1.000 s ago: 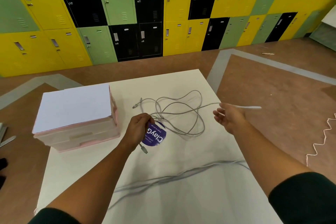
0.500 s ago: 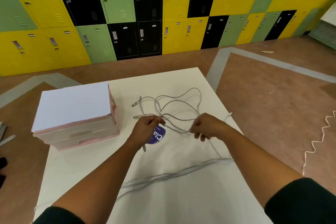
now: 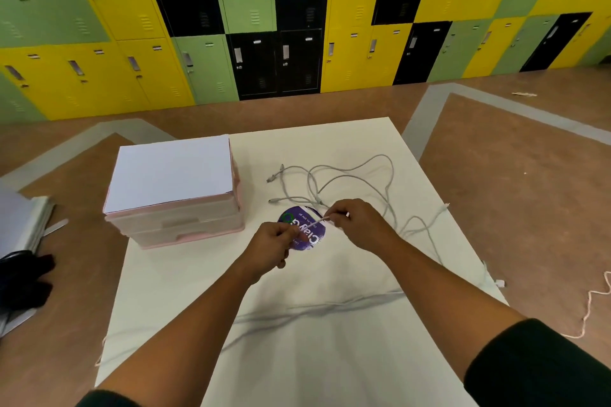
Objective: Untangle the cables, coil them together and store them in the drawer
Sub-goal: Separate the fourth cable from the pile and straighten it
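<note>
Grey cables (image 3: 350,180) lie in loose tangled loops on the white table (image 3: 330,357), with two plug ends pointing left at the far side. My left hand (image 3: 274,243) and my right hand (image 3: 358,225) pinch a short taut stretch of one cable between them, above a round purple sticker (image 3: 305,230). From my right hand the cable trails right toward the table's edge. A pink drawer unit (image 3: 175,208) with a white sheet on top stands at the table's left; its drawers are closed.
Another cable strand (image 3: 317,309) runs across the table near me. A white plug (image 3: 499,282) hangs at the right edge. Grey folders and a dark object (image 3: 23,277) lie on the floor at left, a wavy cord (image 3: 595,304) at right. Lockers line the far wall.
My right hand came in from the far right and now meets the left over the sticker. Both hands now pinch one short cable stretch. The camera shifted so the table sits further right.
</note>
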